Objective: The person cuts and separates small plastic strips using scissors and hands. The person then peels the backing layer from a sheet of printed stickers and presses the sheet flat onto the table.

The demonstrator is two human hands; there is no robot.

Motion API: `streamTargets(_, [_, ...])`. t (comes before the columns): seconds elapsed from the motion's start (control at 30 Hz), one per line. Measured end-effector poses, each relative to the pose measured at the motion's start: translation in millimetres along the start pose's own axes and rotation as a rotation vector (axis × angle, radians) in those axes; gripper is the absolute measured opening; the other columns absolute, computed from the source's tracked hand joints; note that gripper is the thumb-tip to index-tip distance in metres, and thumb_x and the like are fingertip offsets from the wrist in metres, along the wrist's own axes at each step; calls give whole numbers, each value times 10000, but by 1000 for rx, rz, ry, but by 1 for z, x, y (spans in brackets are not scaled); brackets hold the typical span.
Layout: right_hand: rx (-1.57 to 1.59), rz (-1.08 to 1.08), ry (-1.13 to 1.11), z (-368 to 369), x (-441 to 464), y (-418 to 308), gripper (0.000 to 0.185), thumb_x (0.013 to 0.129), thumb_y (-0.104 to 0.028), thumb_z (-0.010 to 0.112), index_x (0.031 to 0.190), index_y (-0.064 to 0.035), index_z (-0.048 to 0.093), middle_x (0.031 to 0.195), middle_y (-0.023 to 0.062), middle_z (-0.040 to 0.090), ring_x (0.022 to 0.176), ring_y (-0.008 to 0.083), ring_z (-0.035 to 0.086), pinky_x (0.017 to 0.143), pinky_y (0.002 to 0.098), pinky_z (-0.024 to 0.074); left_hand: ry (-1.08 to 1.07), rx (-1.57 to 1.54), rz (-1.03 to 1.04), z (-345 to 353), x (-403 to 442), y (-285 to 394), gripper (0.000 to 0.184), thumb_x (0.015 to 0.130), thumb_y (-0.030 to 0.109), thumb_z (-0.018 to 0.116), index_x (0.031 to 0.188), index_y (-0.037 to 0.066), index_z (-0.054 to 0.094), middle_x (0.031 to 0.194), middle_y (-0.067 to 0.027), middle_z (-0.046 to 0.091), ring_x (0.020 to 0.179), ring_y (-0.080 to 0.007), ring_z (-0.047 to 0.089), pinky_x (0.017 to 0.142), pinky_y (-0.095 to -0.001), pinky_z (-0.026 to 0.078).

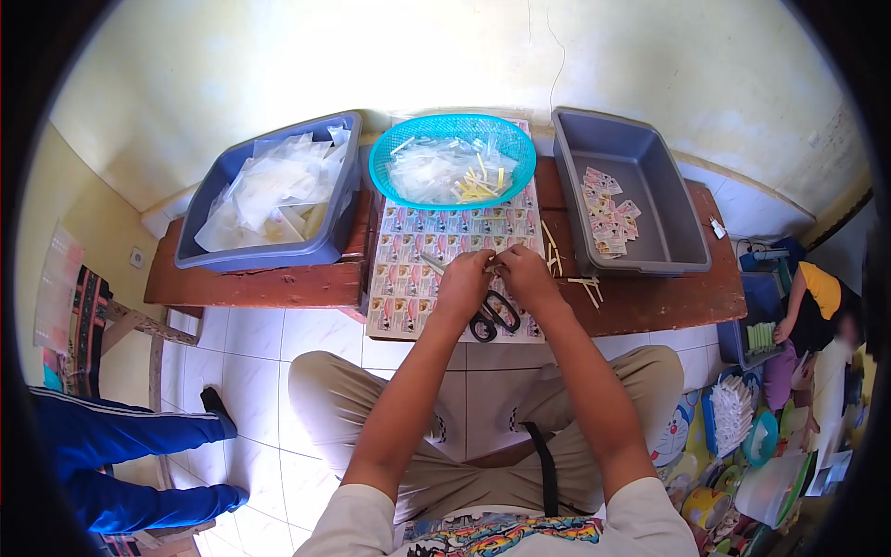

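My left hand [465, 281] and my right hand [525, 277] meet above a sheet of printed labels [394, 302], fingertips pinched together. Something small and pale seems to be between them, too small to name. Scissors [501, 313] with black handles lie on the sheet beneath my hands, their blades partly hidden by my left hand. Just beyond stands a turquoise basket [379, 167] holding clear plastic bags [422, 167] and yellowish strips [481, 186]. A few more pale strips [589, 290] lie right of the sheet.
A grey tub [348, 195] of plastic bags stands left on the brown bench [269, 286]. On the right, another grey tub [664, 213] holds cut labels [610, 213]. A person in blue trousers [139, 446] is at left; another person [817, 306] is far right beside crates.
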State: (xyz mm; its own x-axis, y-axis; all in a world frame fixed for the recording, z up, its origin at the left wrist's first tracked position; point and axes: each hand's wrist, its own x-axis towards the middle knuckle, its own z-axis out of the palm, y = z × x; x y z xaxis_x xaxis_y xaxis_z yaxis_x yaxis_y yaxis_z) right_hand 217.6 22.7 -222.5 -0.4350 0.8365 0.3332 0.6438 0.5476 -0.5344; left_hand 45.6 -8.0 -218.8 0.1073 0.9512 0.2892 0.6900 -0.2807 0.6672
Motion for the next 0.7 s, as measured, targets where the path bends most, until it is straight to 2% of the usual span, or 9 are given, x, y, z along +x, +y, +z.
streamTargets(0.13, [23, 26, 9, 0, 6, 1, 138, 918, -77, 680, 984, 9, 766, 950, 250, 721, 912, 447, 713, 835, 525, 579, 24, -28, -9, 5, 2, -3, 336, 836, 21, 780, 1169, 8, 738, 1037, -200, 781, 944, -378, 763, 868, -450, 606])
streamTargets(0.33, [11, 1, 65, 1, 19, -2, 147, 934, -80, 643, 940, 23, 747, 941, 260, 728, 913, 464, 713, 808, 548, 569, 62, -39, 16, -1, 14, -2, 286, 868, 14, 755, 1154, 6, 746, 983, -205, 782, 895, -355, 777, 809, -441, 615])
streamTargets(0.63, [-57, -117, 160, -67, 71, -45, 158, 954, -115, 638, 909, 1, 736, 904, 245, 714, 894, 454, 702, 802, 551, 553, 122, -21, 217, -77, 54, 40, 317, 838, 3, 794, 1150, 1, 738, 981, -204, 779, 859, -351, 770, 783, -432, 611])
streamTargets(0.7, [-100, -147, 162, -80, 83, -52, 154, 953, -118, 645, 905, -2, 736, 894, 240, 712, 891, 449, 701, 802, 545, 554, 99, 26, 253, -93, 65, 45, 315, 847, 6, 784, 1158, 6, 737, 1013, -204, 779, 899, -358, 768, 815, -432, 608])
